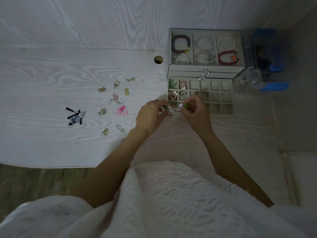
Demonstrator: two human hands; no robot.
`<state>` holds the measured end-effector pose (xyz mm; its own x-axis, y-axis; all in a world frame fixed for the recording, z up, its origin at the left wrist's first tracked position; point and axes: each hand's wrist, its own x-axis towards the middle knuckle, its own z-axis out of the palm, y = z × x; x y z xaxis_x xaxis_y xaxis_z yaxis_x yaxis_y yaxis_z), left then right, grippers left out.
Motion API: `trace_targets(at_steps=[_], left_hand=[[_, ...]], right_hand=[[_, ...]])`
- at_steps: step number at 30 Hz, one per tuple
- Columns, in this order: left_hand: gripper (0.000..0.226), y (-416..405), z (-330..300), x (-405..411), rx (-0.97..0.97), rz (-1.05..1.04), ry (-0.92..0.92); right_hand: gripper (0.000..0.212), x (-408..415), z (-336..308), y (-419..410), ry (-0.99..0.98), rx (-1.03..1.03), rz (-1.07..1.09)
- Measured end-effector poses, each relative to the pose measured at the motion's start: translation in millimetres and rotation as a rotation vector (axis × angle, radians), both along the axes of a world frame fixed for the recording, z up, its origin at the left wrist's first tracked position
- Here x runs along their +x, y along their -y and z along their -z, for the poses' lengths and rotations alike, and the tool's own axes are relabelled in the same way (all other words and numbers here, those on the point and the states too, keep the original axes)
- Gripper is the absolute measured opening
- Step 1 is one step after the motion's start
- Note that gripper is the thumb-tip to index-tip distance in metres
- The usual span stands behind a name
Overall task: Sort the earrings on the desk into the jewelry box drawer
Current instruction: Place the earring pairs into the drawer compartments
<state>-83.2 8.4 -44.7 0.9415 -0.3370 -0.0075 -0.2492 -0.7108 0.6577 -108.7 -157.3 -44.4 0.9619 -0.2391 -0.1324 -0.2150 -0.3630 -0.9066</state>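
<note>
Loose earrings lie scattered on the desk [51,69] left of the jewelry box [205,71], among them a pink flower pair [121,110], a black tassel pair [75,116] farthest toward the left edge, and several small gold pairs [102,89]. The box stands near the desk's back right corner, its lowest drawer [216,98] pulled open toward the front edge. Only the drawer's left compartments hold earrings, a green pair [172,83] in the back left one.

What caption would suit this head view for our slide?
Both hands hold green earrings over the open drawer; more earrings wait on the desk.
</note>
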Motion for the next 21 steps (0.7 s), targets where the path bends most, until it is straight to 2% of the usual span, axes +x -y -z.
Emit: trace_targets(at_steps=[5, 11, 14, 18, 21], left_hand=[[0.024, 13, 4, 16, 0.094, 0.034, -0.043], [0.028, 6, 10, 12, 0.082, 0.014, -0.057], [0.028, 3, 12, 8, 0.103, 0.011, -0.044], [0.026, -3, 9, 7, 0.106, 0.039, -0.03], [0.022, -17, 2, 3, 0.084, 0.049, 0.041]], right_hand=[[0.019, 4, -2, -1, 0.012, -0.019, 0.057], [0.016, 14, 3, -12, 0.005, -0.172, -0.071], [0.022, 19, 8, -14, 0.001, -0.351, -0.164], [0.017, 15, 11, -16, 0.091, -0.644, -0.326], [0.018, 8, 10, -18, 0.146, -0.729, -0.325]])
